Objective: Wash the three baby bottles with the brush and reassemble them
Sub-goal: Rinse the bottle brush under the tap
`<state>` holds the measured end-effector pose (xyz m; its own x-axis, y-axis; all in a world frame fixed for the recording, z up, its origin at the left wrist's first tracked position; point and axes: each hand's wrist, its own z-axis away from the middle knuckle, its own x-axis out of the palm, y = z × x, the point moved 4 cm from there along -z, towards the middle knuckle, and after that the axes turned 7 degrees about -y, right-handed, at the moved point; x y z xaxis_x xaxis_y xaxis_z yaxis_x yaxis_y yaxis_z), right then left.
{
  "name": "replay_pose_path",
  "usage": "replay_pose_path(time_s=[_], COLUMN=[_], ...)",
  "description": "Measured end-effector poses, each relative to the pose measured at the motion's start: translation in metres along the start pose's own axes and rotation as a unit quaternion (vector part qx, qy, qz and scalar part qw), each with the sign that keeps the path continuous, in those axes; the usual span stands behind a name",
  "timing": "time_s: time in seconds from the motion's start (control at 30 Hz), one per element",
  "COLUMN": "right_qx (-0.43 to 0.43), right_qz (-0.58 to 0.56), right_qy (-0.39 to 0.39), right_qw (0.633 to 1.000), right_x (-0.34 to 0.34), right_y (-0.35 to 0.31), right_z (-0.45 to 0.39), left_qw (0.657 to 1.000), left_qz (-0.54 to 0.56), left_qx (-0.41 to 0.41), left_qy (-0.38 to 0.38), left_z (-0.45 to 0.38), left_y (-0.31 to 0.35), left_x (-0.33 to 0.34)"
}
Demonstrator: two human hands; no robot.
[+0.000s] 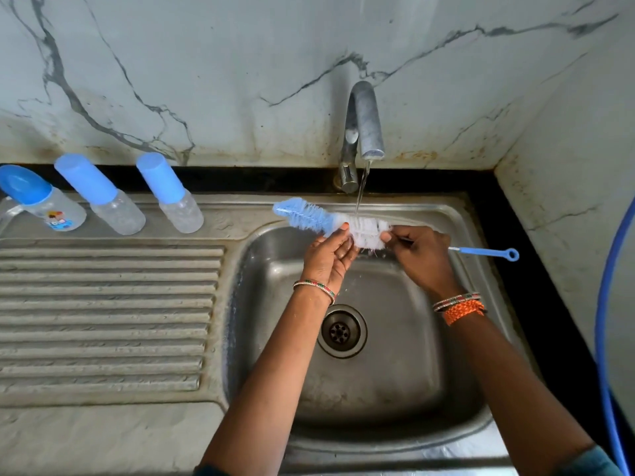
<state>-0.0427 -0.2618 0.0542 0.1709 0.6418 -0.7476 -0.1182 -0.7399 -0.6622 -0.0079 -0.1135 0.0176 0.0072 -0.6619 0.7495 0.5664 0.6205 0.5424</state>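
Observation:
A blue and white bottle brush [311, 217] lies level over the sink basin [405, 338], its white bristles under the water running from the tap [362, 132]. My right hand [421, 255] grips the brush's thin wire handle, whose blue looped end [512, 254] sticks out to the right. My left hand [328, 259] holds the white bristles from below with its fingertips. Three clear baby bottles with blue caps stand assembled in a row at the back left: one with a printed picture [44, 201], a second [103, 195] and a third [171, 194].
A ribbed steel drainboard [103, 314] spreads to the left of the basin. The drain [342, 331] sits in the basin's middle. A marble wall rises behind and to the right. A blue hose [604, 338] curves down the right edge.

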Motion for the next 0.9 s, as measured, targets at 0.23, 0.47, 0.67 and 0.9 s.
replay_pose_path(time_s=[0.23, 0.47, 0.67, 0.9], right_qx=[0.044, 0.061, 0.069, 0.089], right_qz=[-0.027, -0.108, -0.164, -0.142], right_qy=[-0.002, -0.021, -0.007, 0.021], right_qw=[0.999, 0.992, 0.984, 0.986], right_x=[-0.021, -0.028, -0.038, -0.043], right_y=[0.034, 0.069, 0.083, 0.086], right_z=[0.019, 0.018, 0.034, 0.03], left_qw=[0.998, 0.998, 0.991, 0.994], left_qz=[-0.036, -0.058, -0.107, -0.078], left_qx=[-0.041, -0.023, -0.013, -0.023], left_qy=[0.004, -0.031, -0.081, -0.078], left_z=[-0.008, -0.019, -0.017, -0.009], left_y=[0.002, 0.007, 0.001, 0.005], left_x=[0.009, 0.01, 0.018, 0.025])
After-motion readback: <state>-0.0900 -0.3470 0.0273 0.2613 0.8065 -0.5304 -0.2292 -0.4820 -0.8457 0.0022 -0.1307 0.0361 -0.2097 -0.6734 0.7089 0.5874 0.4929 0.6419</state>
